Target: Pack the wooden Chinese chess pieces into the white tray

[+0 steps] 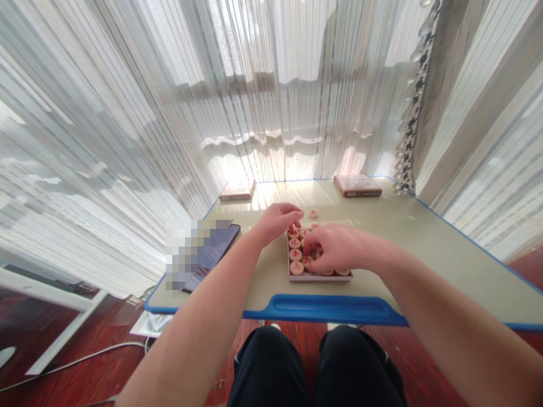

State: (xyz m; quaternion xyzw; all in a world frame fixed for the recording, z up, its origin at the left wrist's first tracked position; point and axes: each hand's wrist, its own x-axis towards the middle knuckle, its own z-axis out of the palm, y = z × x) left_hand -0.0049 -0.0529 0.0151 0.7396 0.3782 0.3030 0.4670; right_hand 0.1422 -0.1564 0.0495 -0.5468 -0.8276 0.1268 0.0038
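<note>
An open shallow box [321,278] sits near the table's front edge, holding round wooden Chinese chess pieces with red characters. My right hand [339,246] reaches over the box from the right and hides many of the pieces. Its thumb and fingertips close around one chess piece [307,260] in the second column from the left. At the box's back left corner hovers my left hand [280,219], its fingers loosely bent and apart, with no held thing visible. Beyond the box, a single chess piece [313,214] lies on the table.
The pale table [424,254] has a blue rim and a blue tray groove [331,308] in front. Two flat boxes stand at the back, one left [237,190] and one right [357,185]. A dark tablet-like device [216,254], partly blurred out, lies left. Sheer curtains [271,102] hang behind.
</note>
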